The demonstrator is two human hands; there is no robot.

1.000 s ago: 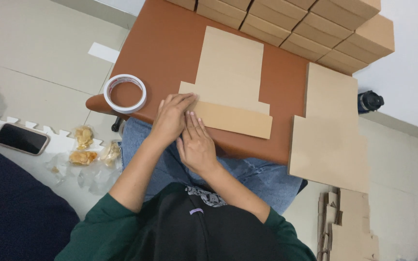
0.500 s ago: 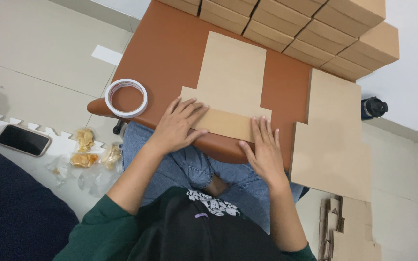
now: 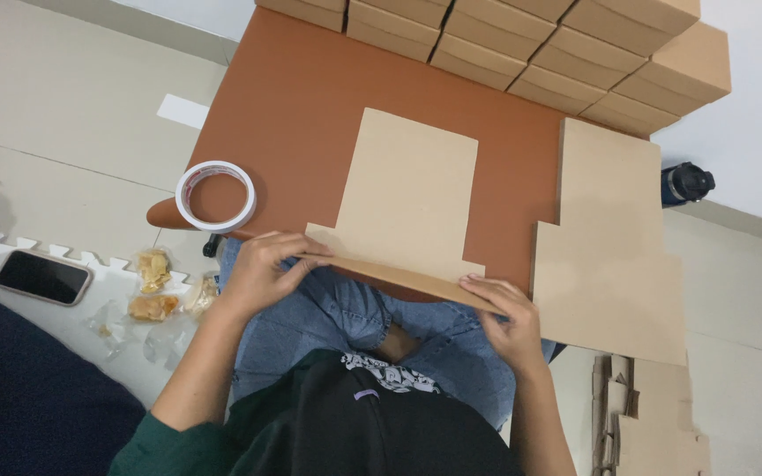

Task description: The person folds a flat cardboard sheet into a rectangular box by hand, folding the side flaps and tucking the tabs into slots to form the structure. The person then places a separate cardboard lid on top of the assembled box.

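Pinching the cardboard sheet flap, left hand and right hand curled closed on its edge

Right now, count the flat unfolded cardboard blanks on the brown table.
2. One cardboard blank lies mid-table, its near flap gripped by the left hand and right hand. The second blank lies at the table's right edge; it may be a stack hiding more.

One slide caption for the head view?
Both hands, left hand and right hand, grip a flat tan cardboard blank.
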